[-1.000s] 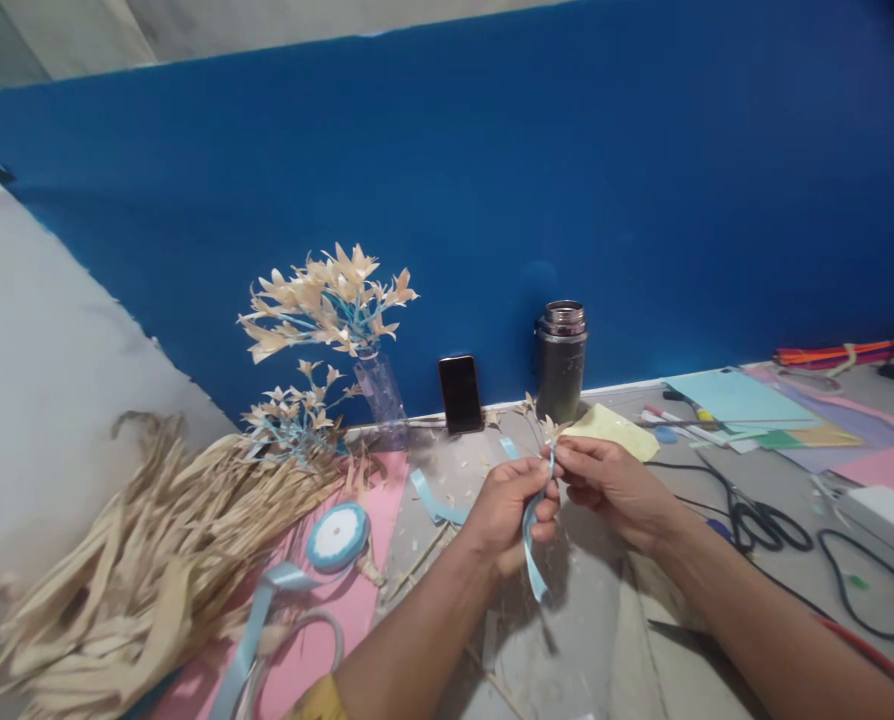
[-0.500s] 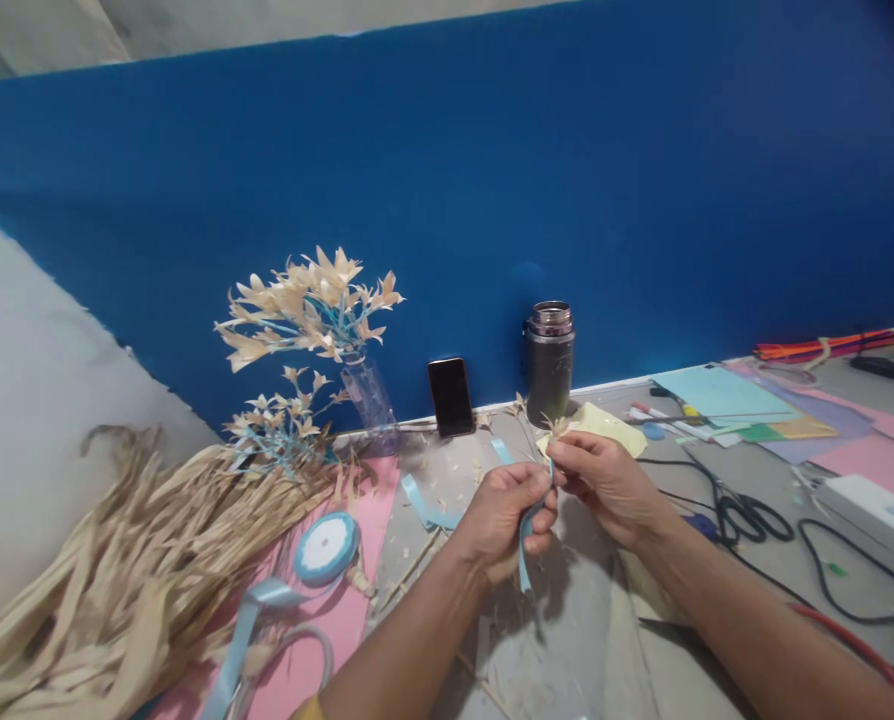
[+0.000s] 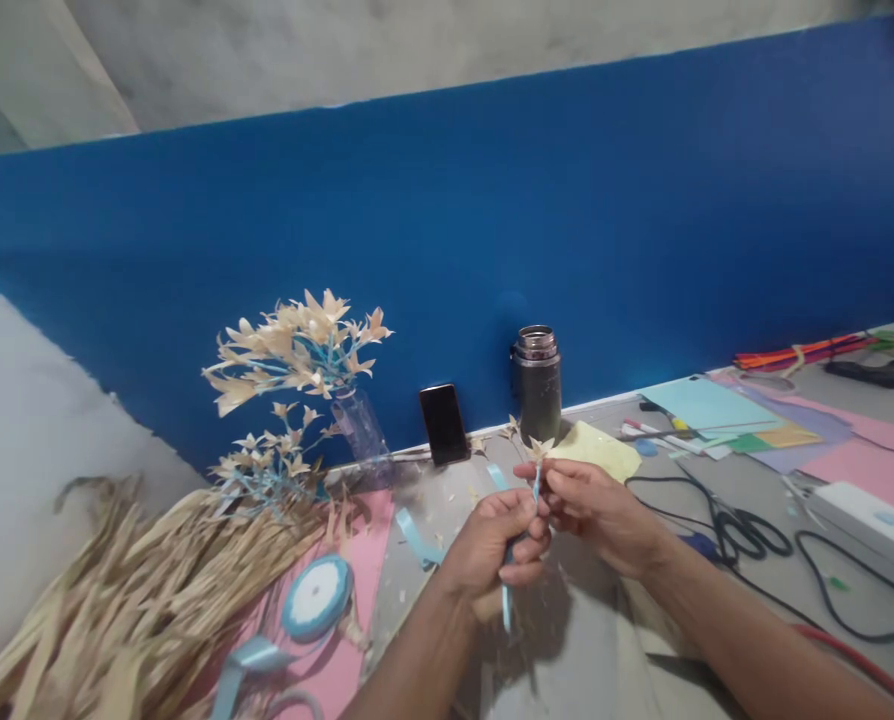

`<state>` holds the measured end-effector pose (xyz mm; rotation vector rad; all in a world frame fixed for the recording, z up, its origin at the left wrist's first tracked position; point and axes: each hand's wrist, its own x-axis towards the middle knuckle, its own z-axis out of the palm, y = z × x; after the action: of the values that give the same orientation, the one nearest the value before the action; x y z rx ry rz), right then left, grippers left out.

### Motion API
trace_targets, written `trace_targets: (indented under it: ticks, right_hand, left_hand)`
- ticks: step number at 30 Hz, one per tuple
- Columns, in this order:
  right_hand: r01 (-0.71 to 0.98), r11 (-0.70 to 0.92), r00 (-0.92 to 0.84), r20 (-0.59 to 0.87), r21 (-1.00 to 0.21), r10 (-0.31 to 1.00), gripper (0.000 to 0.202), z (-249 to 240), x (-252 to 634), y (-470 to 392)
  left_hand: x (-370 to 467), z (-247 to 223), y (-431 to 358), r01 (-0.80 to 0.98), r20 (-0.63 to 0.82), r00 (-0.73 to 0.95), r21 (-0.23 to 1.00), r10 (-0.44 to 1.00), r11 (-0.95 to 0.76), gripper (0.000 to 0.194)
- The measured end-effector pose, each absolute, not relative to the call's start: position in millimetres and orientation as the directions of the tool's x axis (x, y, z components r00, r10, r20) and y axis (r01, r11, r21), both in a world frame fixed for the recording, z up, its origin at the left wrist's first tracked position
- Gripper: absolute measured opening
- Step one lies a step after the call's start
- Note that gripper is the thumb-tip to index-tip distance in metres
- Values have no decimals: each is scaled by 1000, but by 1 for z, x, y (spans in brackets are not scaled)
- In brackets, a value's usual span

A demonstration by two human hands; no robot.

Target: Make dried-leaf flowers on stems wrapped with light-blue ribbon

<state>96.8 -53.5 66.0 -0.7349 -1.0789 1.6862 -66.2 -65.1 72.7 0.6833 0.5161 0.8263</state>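
"What did the hands grip?"

"Left hand [image 3: 496, 550] clutched the blue-wrapped stem of 1 cream, star-shaped, papery flower [image 3: 541, 449]; right hand [image 3: 604, 507] pinched just under its bloom, above the grey surface [image 3: 582, 640]!"

"Progress?"

"Upper stem covered, but a light-blue satin ribbon tail [image 3: 506, 607] dangled unwrapped; finished-looking cream blooms [image 3: 297, 340] filled the clear plastic vase [image 3: 358, 425]."
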Motion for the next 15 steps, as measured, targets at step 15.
trace_targets:
  ticks: [15]
  right_hand:
    - [-518, -183, -408, 53, -836, 912, 32, 66, 105, -49]
  left_hand:
    - [-67, 78, -70, -333, -211, 546, 834, 811, 441, 34]
